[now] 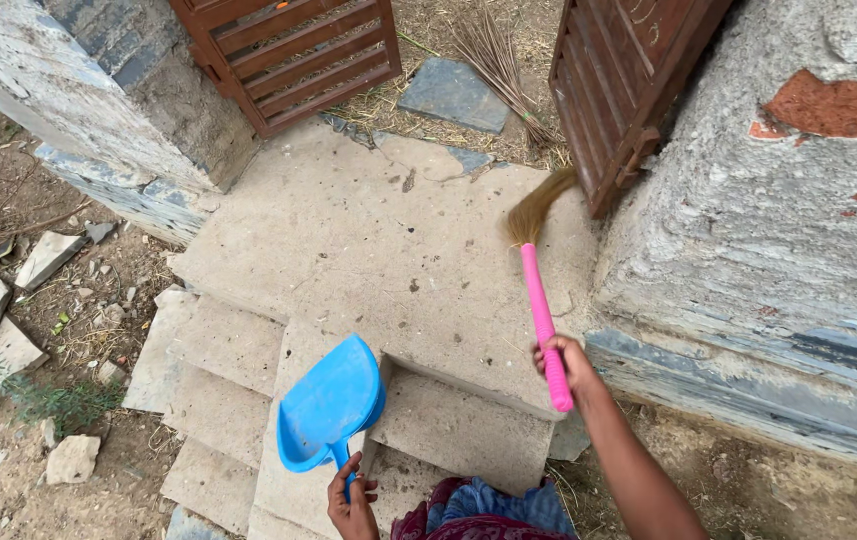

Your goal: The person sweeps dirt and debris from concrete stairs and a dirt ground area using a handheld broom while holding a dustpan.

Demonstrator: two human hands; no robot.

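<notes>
My right hand (567, 366) grips the pink handle of the broom (541, 300); my left hand (352, 497) is closed on the handle of the blue dustpan (329, 405). Judging by the specks scattered over the slab (349, 240), sweeping is barely begun, and the pan looks empty. The broom runs lengthwise away from me, bristles at the slab's far right corner by the gate (629, 80). The dustpan hovers over the steps (239, 400) at the near edge, mouth pointing ahead.

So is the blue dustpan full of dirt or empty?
Empty. The dustpan, held by its handle in the left hand, shows only clean blue plastic inside, with no dirt or straw.
</notes>
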